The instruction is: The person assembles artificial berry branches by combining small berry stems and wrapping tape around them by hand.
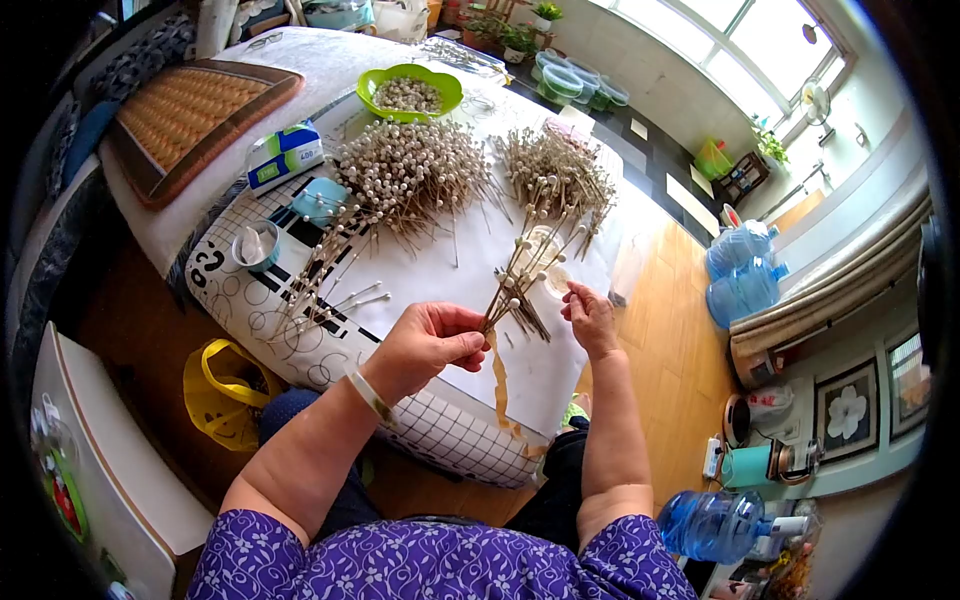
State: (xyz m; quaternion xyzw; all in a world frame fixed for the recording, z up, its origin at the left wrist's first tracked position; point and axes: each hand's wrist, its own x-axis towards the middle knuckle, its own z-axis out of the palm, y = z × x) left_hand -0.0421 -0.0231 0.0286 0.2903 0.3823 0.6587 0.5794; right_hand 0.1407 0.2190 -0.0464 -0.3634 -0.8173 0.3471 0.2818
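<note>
My left hand (432,345) is closed in a pinch around a small bunch of thin brown stems with white bead-like tips (515,262). The stems fan out up and away from me. From the same fingers a tan strip of tape (501,385) hangs over the front of the table. My right hand (592,318) is raised to the right of the bunch, thumb and fingers pressed together; what they hold, if anything, I cannot make out. Short brown stem pieces (531,319) lie behind my left hand, and a pale round dish (556,281) sits near my right fingertips.
Two large heaps of white-tipped stems, a left heap (410,180) and a right heap (560,170), cover the table's far part. Around them stand a green bowl (412,92) of white beads, a tissue pack (285,157) and a small cup (256,246). A yellow bag (228,395) is below.
</note>
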